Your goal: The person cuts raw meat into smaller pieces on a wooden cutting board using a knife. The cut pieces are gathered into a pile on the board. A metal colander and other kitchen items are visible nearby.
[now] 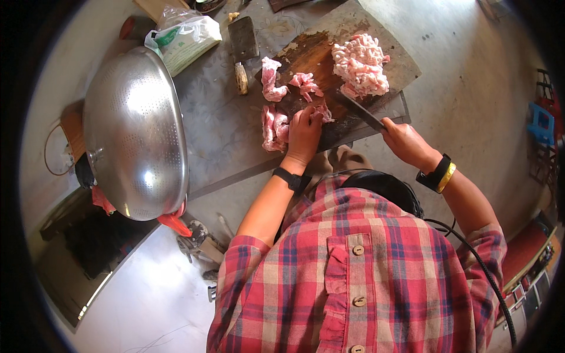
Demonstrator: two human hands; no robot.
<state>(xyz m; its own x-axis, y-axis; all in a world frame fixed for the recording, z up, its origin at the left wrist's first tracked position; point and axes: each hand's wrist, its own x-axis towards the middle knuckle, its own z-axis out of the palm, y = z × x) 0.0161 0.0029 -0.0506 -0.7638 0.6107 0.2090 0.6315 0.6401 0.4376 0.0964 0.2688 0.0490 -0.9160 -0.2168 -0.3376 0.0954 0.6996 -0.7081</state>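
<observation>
My right hand (405, 140) grips a kitchen knife (362, 110), whose blade slants up and left over a worn wooden cutting board (399, 57). On the board's near part, my left hand (305, 132) presses on a piece of raw meat (325, 112), its fingers bent and partly hiding it. Thick meat strips (273, 128) lie just left of that hand, and another curled strip (271, 81) is above them. A small clump of cut meat (306, 84) sits mid-board. Beyond the knife tip, a large heap of chopped pale meat (361, 64) covers the far right part.
A cleaver (243, 39) with a wooden handle lies on the patterned table (207, 145) left of the board. A big perforated metal colander (137, 132) stands at the left, near a plastic-wrapped package (185, 42). A blue plastic stool (541, 123) is at far right.
</observation>
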